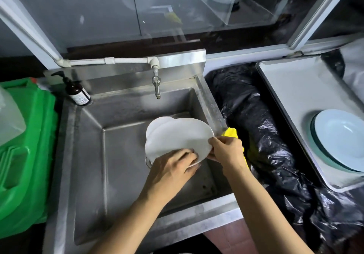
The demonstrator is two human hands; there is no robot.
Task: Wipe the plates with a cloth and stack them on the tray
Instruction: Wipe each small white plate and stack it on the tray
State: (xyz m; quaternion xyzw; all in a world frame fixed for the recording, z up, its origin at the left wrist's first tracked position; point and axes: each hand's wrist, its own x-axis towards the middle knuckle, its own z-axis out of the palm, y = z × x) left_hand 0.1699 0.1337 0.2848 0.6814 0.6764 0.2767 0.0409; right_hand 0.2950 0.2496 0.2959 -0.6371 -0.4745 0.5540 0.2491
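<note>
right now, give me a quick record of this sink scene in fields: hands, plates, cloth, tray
left hand: grips the near edge of the white plates, held over the sink
right hand: pinches their right rim
yellow cloth: shows behind the right hand; grip on it unclear
tray: right of the sink, holds stacked blue plates
black bag: lies between sink and tray
tap: no water seen running

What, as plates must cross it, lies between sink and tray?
Head view: crumpled black plastic sheeting fills the gap; the yellow cloth shows at its sink-side edge.
</note>
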